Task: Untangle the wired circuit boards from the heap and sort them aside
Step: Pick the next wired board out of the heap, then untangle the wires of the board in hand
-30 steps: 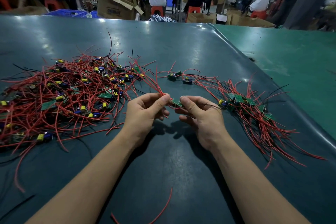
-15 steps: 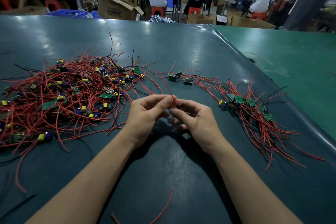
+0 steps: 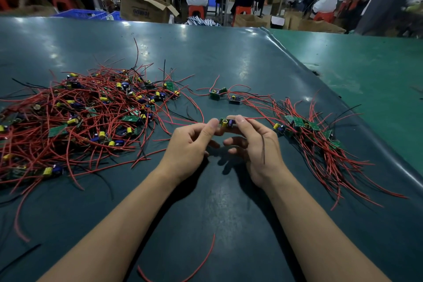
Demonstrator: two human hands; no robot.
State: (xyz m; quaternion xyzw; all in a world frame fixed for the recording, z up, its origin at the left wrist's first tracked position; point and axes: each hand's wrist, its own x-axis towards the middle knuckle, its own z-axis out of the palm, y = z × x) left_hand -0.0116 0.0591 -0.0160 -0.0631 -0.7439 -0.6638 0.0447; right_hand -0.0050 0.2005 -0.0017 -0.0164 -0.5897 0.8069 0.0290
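Nearest edge: a loose red wire (image 3: 201,265) curls alone on the dark surface (image 3: 229,213), between the two bare forearms.
Left hand (image 3: 190,144): thumb and forefinger pinch the left end of a small circuit board (image 3: 227,122); the other fingers curl loosely beneath, holding nothing that shows.
Right hand (image 3: 256,142): thumb and forefinger pinch the board's right end; a thin black wire (image 3: 263,149) lies across the back of this hand.
Held board: green, with a yellow capacitor and a blue part on top, lifted just above the surface midway between the two heaps; a red lead (image 3: 258,118) runs from it to the right.
Tangled heap (image 3: 87,117): to the left, well apart from the hands, a wide snarl of red and a few black wires, with green boards and yellow and blue parts scattered through it.
Sorted pile (image 3: 320,144): to the right, near the right hand, green boards lying close together, their red wires fanning toward the near right.
Two stray boards (image 3: 225,96): beyond the hands, side by side, their red leads trailing toward the sorted pile.
Lighter green mat (image 3: 366,71): beside the dark surface, far right.
Cardboard box (image 3: 142,7): past the far edge, flaps open.
Background: seated people on red stools (image 3: 195,10) at long benches, probably other workstations, though too blurred to say more.
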